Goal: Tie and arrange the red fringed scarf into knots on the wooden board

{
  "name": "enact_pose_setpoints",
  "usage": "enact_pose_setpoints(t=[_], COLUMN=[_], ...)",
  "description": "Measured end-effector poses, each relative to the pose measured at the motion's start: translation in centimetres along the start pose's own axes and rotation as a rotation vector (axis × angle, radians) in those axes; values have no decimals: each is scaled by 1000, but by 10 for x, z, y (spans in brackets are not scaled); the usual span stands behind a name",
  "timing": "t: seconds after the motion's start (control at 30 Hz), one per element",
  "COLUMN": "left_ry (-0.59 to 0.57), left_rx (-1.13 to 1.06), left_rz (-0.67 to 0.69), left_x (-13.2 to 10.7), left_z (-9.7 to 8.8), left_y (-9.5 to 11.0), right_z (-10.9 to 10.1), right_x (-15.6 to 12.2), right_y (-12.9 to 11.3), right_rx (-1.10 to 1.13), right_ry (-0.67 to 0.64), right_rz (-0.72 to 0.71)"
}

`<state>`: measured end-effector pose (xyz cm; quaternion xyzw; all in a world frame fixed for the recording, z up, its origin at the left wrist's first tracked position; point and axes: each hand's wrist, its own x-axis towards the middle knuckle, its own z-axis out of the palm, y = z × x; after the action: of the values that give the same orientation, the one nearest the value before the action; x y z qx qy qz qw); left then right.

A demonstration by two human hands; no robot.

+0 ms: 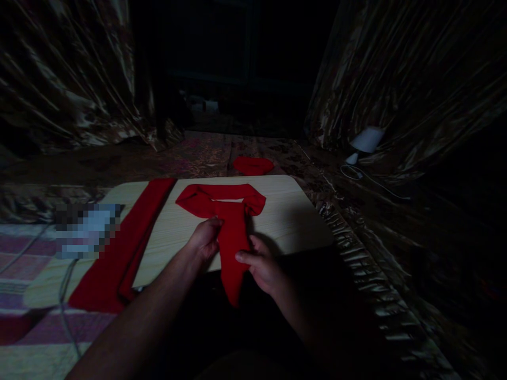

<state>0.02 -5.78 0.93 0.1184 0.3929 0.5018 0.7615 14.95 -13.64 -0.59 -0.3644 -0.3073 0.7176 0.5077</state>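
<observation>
Head view: looped red cloth [233, 232] mid-table, pinched in both hands.
L hand [206, 238] grips its L edge; R hand [261, 264] pinches R edge, thumb on top; loop lies on wood tabletop [289, 221] at 12 o'clock fr. hands, tip droops to 6; folded red strip [119, 258] at 9; white lamp [367, 140] at 2.

The left fingers [215, 222] and right fingers [244, 257] hold a looped red cloth [232, 232] lying partly on a pale board [295, 221].

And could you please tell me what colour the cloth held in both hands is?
The held cloth is red, best seen in the head view.
</observation>
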Motion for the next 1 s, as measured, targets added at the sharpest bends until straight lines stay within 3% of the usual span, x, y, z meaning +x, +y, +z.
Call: enact_pose_setpoints(t=[0.17, 0.23, 0.33, 0.4, 0.47, 0.53, 0.6, 0.63, 0.73, 0.83, 1.0], left_ry=[15, 49, 228, 298, 185, -69, -310, -369, -361, -327, -338], left_rx=[175, 338, 700, 927, 1167, 1455, 1656, 1719, 1781, 1785, 1822], left_rz=[93, 192, 393, 607, 850, 1000, 944, 883, 802, 819, 835], left_x=[4, 5, 2, -1, 0, 7, 19, 26, 43, 50, 52], left_z=[-1, -1, -2, -2, -3, -7, -13, -17, -28, -34, -37], left_y=[-3, -4, -2, 2, 6, 10, 11, 10, 5, 0, -1], right_z=[-22, -30, -32, -27, -21, -18, -20, -23, -39, -55, -67], right_x=[-13, -19, -23, -21, -16, -11, -7, -7, -16, -36, -65], right_y=[6, 8, 7, 2, -5, -9, -10, -9, -8, -15, -47], right_rx=[-109, -172, -119, -39, -1, -4, -24, -42, -145, -371, -639], right_ry=[-279, -354, -299, -210, -147, -112, -86, -83, -186, -320, -243], right_rz=[265, 279, 171, 104, 77, 68, 63, 69, 190, 311, 241])
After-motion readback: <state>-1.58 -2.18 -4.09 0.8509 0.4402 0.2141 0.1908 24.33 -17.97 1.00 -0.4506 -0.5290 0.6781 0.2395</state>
